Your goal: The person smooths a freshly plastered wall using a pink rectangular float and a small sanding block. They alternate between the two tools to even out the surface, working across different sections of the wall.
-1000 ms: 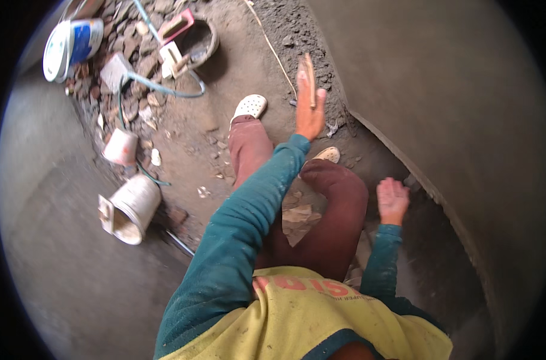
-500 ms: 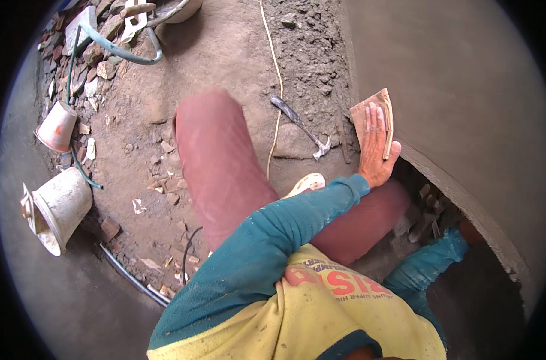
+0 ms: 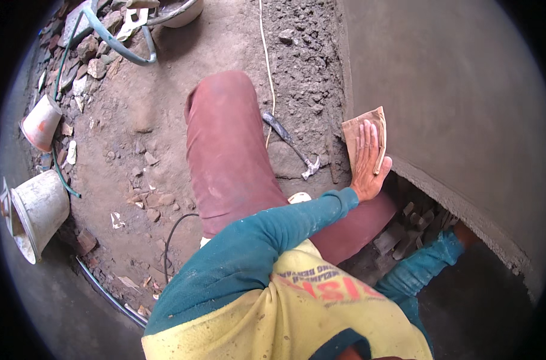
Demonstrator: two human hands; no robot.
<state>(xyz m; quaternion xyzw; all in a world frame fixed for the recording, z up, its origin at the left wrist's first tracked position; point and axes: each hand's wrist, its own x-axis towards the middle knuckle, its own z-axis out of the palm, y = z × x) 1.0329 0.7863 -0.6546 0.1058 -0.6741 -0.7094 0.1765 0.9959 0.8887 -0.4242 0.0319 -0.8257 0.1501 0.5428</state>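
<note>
My left hand [image 3: 368,165] lies flat with its fingers stretched out on a folded piece of brown paper [image 3: 352,135]. Beneath the paper is the left border of a smooth grey cement surface [image 3: 447,90]. The thumb stands off to the right, beyond the paper's folded side. Of my right hand [image 3: 464,233] only a small part shows past its teal cuff, at the rough lower edge of the cement; its fingers are hidden. A claw hammer [image 3: 292,144] with a dark handle rests on the ground left of the paper.
Rubble [image 3: 96,67] and a bent blue-grey tube [image 3: 118,45] lie at the far left. Two tipped buckets [image 3: 42,123], [image 3: 45,201] are below them. A pale cord [image 3: 267,60] runs beside crumbly mortar [image 3: 306,66]. Broken pieces [image 3: 399,237] fill the gap under the cement edge.
The view has shifted slightly, and my left knee has moved up and to the right. My left hand stays flat on the brown paper; my right hand remains mostly hidden.
</note>
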